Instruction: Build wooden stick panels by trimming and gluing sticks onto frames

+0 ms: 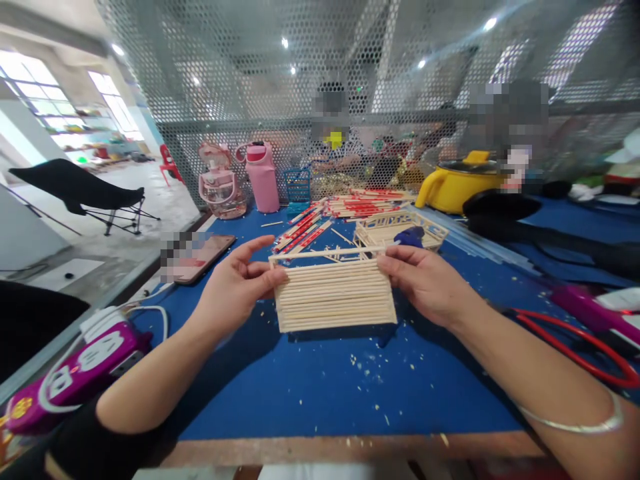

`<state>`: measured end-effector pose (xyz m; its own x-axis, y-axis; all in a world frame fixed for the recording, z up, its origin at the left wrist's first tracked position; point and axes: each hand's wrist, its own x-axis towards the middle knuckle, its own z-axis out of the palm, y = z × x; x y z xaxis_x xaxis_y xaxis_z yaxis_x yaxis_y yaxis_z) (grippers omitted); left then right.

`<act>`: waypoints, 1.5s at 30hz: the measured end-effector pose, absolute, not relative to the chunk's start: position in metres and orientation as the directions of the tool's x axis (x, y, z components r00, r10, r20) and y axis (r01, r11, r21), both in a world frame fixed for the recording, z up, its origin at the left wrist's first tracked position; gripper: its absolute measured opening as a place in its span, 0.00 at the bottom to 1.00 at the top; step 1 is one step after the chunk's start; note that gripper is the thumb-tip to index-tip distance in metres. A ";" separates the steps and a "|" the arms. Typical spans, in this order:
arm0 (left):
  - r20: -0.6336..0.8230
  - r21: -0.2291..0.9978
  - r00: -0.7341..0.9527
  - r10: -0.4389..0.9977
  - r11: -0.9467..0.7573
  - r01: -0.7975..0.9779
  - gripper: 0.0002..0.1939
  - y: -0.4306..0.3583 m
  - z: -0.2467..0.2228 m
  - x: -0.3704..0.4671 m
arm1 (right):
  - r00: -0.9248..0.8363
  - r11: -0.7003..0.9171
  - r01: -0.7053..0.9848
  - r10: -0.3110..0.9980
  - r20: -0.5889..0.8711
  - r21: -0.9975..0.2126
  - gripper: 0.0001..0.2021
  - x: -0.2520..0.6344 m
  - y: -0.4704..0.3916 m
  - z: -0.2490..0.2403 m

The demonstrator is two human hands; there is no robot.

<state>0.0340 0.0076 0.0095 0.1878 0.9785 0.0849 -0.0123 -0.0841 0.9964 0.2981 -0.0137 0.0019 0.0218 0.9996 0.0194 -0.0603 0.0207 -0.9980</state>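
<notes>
Between my two hands is a panel of thin wooden sticks [335, 297], laid side by side, with one stick set apart along its top edge. It is held tilted up over the blue tabletop [310, 393]. My left hand [245, 277] pinches its upper left corner, the index finger stretched out above. At the upper right corner my right hand [417, 277] grips it between thumb and fingers. Just behind the panel rests a tray-like frame of wooden sticks [373, 233] with low railings. A dark blue object [411, 237] lies against that frame, partly hidden by my right hand.
Bundled sticks with red wrappers [370, 203] lie behind. At the back stand a pink bottle [263, 180], a clear pink bottle [223, 193] and a yellow pot [463, 187]. A phone [207, 259] and purple power strip [75, 373] are left; a red cable [580, 340] is right.
</notes>
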 end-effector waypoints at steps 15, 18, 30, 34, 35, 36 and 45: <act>0.289 0.957 0.095 0.953 -0.290 -0.011 0.18 0.021 -0.019 0.043 | 0.068 0.117 0.249 0.988 0.138 -0.961 0.16 0.296 -0.011 -0.002; 0.261 0.965 0.064 0.963 -0.262 -0.001 0.14 0.020 -0.022 0.043 | 0.063 0.126 0.273 0.987 0.148 -0.954 0.15 0.299 -0.010 -0.004; 0.086 0.996 0.196 0.977 -0.083 -0.024 0.16 0.003 -0.006 0.043 | 0.094 0.119 0.083 0.987 0.127 -0.989 0.12 0.297 -0.013 -0.006; -0.033 0.996 0.244 0.969 0.052 -0.071 0.19 -0.002 -0.009 0.042 | 0.096 0.048 0.015 0.994 0.049 -0.999 0.11 0.294 -0.014 -0.008; -0.048 0.995 0.246 0.968 0.068 -0.072 0.20 -0.003 -0.010 0.042 | 0.097 0.027 0.009 0.995 0.028 -1.000 0.11 0.293 -0.014 -0.008; -0.060 0.994 0.244 0.968 0.079 -0.071 0.20 -0.002 -0.011 0.042 | 0.099 0.011 0.000 0.995 0.010 -1.000 0.12 0.293 -0.014 -0.008; -0.115 0.988 0.227 0.967 0.135 -0.073 0.21 -0.001 -0.008 0.046 | 0.060 -0.021 -0.063 0.998 -0.025 -0.998 0.11 0.288 -0.015 -0.005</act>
<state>0.0462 -0.0014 -0.0081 0.2274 0.9670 -0.1152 -0.0729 0.1349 0.9882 0.2883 -0.0149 -0.0054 0.0600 0.9979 -0.0246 -0.0630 -0.0208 -0.9978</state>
